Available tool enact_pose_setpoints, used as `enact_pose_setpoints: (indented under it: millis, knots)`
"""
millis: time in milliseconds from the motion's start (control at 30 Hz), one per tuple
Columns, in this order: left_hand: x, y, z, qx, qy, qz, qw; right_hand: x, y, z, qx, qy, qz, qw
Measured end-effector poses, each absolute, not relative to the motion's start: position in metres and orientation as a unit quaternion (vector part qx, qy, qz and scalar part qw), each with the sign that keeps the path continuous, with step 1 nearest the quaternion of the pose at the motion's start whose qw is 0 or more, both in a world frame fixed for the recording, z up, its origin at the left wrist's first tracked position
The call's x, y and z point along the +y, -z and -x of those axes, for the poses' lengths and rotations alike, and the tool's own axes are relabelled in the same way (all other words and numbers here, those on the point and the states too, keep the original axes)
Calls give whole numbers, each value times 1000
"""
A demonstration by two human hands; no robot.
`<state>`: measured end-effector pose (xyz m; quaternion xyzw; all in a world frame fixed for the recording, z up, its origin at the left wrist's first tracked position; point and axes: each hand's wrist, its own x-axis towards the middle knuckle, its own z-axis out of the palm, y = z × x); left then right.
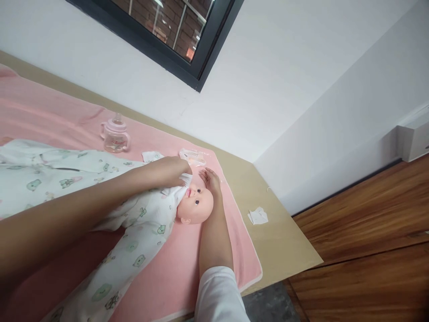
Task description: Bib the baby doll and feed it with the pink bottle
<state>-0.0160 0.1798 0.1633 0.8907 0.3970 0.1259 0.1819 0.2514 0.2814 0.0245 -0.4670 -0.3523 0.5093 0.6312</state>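
Note:
A baby doll (197, 208) lies on its back on a pink blanket (181, 264), its bald head toward the right. It wears a white romper (140, 228) printed with small green animals. My left hand (174, 171) reaches across the doll's chest, closed on the white cloth at the neck, just below the mouth; its fingertips are partly hidden. My right hand (211, 180) rests on the far side of the head, palm toward it, fingers loosely curved and apart, holding nothing. The right forearm passes along the crown of the head.
A pink two-handled baby bottle (115, 134) stands upright beyond the doll. A clear plastic packet (192, 156) lies near my hands. A crumpled white tissue (258, 216) is on the tan tabletop (281, 250). A white wall (234, 112) and a dark-framed window (197, 67) border the table.

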Motion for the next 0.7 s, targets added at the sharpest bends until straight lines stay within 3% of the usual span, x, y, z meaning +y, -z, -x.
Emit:
enact_pose_setpoints:
  millis: [700]
  knots:
    - [186,-157,13,379,-161,-898,156,280,-27,-250,-356,-507,473,627]
